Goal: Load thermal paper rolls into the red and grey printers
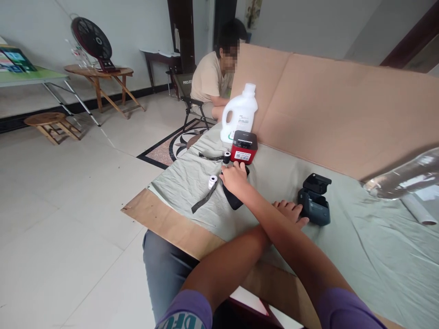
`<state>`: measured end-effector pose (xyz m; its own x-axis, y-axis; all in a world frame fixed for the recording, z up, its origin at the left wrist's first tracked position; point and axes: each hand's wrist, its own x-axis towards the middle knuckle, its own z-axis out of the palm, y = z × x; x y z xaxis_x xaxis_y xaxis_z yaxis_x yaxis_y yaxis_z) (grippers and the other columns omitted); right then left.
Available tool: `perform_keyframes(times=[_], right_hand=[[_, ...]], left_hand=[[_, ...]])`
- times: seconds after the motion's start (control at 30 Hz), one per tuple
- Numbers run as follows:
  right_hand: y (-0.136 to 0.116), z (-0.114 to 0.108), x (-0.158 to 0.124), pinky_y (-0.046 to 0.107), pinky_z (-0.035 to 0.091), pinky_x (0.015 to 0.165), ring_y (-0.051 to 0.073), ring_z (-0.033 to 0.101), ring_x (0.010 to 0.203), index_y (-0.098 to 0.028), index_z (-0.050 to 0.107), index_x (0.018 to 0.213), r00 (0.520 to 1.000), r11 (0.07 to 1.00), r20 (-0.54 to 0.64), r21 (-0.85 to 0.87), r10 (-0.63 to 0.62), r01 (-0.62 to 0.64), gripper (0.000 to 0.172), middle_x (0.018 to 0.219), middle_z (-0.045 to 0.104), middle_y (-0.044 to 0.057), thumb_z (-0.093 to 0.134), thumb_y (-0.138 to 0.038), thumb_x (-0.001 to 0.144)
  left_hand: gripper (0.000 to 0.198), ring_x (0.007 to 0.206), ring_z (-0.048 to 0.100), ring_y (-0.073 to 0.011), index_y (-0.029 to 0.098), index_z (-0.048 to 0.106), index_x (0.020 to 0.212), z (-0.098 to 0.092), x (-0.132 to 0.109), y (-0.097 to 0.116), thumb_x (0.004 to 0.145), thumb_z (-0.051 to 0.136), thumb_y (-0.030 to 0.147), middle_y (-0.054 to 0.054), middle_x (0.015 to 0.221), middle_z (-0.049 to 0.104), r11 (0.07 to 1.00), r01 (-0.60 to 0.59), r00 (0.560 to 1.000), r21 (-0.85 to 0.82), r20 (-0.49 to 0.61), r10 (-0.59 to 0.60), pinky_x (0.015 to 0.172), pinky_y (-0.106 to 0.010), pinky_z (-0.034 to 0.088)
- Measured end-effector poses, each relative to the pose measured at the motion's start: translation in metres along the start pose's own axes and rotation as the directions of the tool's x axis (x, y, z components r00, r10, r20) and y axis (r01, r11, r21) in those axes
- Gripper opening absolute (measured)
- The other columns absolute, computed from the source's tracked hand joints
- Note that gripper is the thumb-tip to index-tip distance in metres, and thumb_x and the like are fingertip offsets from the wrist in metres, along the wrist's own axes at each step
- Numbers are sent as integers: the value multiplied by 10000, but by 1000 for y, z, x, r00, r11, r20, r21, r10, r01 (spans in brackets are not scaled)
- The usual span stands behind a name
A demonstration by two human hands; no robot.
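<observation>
My forearms cross over the cloth-covered table. My right hand (234,178) is on the left, resting on the far end of a flat black object (236,199) with its fingers apart; the object's kind is unclear. Close to it are a small white paper roll (212,182) with a dark strip (203,198) and a second roll (227,155) with another dark strip. My left hand (288,211) lies flat on the cloth, fingers stretched, touching or right beside a dark box-shaped device (314,205) whose lid (317,183) stands raised. A red and black device (244,147) sits beyond my right hand.
A white jug (241,114) stands behind the red device. Tall cardboard (336,105) borders the table's far side. Clear plastic wrapping (408,176) and a cardboard tube (420,211) lie right. Beyond, a person (209,82) sits; a fan (92,41) stands on a wooden table.
</observation>
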<state>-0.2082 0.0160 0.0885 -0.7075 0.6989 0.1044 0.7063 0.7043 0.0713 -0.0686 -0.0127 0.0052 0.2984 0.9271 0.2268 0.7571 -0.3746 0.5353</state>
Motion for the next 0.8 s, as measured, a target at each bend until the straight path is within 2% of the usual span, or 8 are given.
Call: perform_keyframes(times=[0.07,0.17,0.23,0.3,0.43,0.53,0.63,0.8], right_hand=[[1,-5,0,487,259,944,364,425,1133,-158,656,1256,998,999,-52,24,-28,29,385,1144,650,182,420,-339,1011],[-3,-14,0,482,242,958,344,392,1173,-264,627,1326,977,975,-19,60,-214,215,435,1243,613,126,444,-146,949],[-7,-16,-1,482,221,984,328,381,1199,-285,672,1245,940,939,60,85,-337,332,515,1193,640,93,462,-16,859],[-10,-15,-2,498,190,1017,324,370,1231,-258,705,1141,920,921,87,109,-383,373,480,1108,674,83,482,18,818],[-6,-13,-7,510,207,1026,323,409,1239,-236,710,1087,925,917,96,203,-367,343,316,1037,710,95,550,-91,856],[1,-16,-12,534,228,1033,334,405,1304,-250,663,1266,929,929,182,247,-323,275,426,1083,716,125,505,-125,890],[4,-19,-14,604,149,1099,342,290,1439,-249,558,1422,923,927,221,278,-315,250,512,1175,706,131,439,-159,933],[-3,-18,-9,618,126,1152,317,233,1495,-283,600,1373,922,915,188,295,-339,277,446,1173,717,96,456,-223,956]], left_hand=[[562,1167,523,-275,214,475,1410,1,1,0,997,324,563,-74,1296,624,1000,-7,1000,9,-4,7,989,-445,420],[575,1166,521,-280,193,471,1414,1,1,-1,1000,316,560,-83,1307,618,1000,-18,1000,5,-1,18,980,-453,423],[579,1174,518,-281,196,472,1412,-1,1,-1,1003,301,567,-80,1317,613,1000,-13,1000,-9,12,13,976,-453,424],[572,1184,516,-280,203,475,1406,-4,0,-1,1007,287,568,-70,1317,615,1000,-13,1000,-25,20,14,979,-449,424],[556,1187,518,-273,207,471,1408,-7,-1,1,1004,316,556,-65,1310,619,1000,-13,1000,-13,25,13,994,-440,423],[536,1193,520,-271,230,479,1406,-7,0,1,1001,329,547,-63,1318,615,1000,3,999,2,34,-3,1000,-433,420],[531,1202,516,-273,243,482,1405,-8,1,1,1000,320,546,-62,1331,610,1000,-1,999,-5,54,1,1000,-434,418],[539,1227,494,-267,264,443,1437,-14,-1,4,1006,288,549,-51,1348,597,1000,23,996,12,89,-24,1015,-440,406]])
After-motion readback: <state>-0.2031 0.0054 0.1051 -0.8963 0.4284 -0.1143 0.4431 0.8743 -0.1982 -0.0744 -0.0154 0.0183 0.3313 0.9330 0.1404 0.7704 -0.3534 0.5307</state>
